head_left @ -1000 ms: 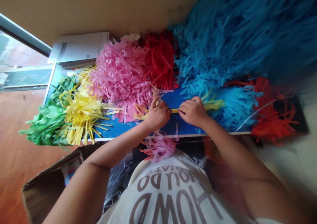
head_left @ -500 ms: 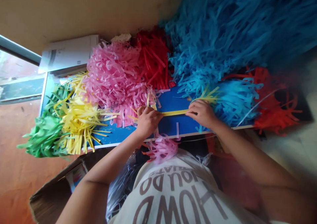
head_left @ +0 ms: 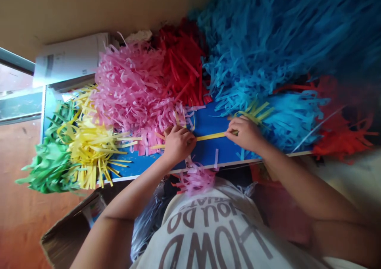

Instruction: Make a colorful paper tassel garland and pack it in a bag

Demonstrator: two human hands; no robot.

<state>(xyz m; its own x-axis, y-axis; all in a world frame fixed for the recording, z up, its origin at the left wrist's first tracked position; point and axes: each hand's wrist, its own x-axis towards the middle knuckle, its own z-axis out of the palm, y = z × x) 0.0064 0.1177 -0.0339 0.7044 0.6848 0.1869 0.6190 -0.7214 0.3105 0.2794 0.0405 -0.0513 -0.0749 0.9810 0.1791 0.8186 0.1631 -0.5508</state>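
Observation:
A narrow yellow paper strip [head_left: 211,136] stretches between my hands, low over the blue tabletop [head_left: 205,120]. Its left part is gripped by my left hand [head_left: 179,142], whose fingers are curled closed. My right hand [head_left: 242,132] pinches the other end, and a yellow fringed tuft [head_left: 257,112] fans out behind those fingers. Beside my left hand lie pink paper fringes [head_left: 133,82], with thin loose strips close to the fingertips. A small pink tassel [head_left: 198,177] hangs over the table's near edge, between my forearms.
Blue fringes [head_left: 293,118] lie right of my right hand, below a large blue heap [head_left: 268,35]. Red fringes [head_left: 184,66] sit at the back, yellow [head_left: 89,146] and green [head_left: 52,162] ones at the left. A cardboard box [head_left: 65,237] stands below the table, papers [head_left: 71,58] at the back left.
The view has shifted slightly. My hands keep their hold on the yellow strip, with the right hand a little farther right and the fringed tuft with it.

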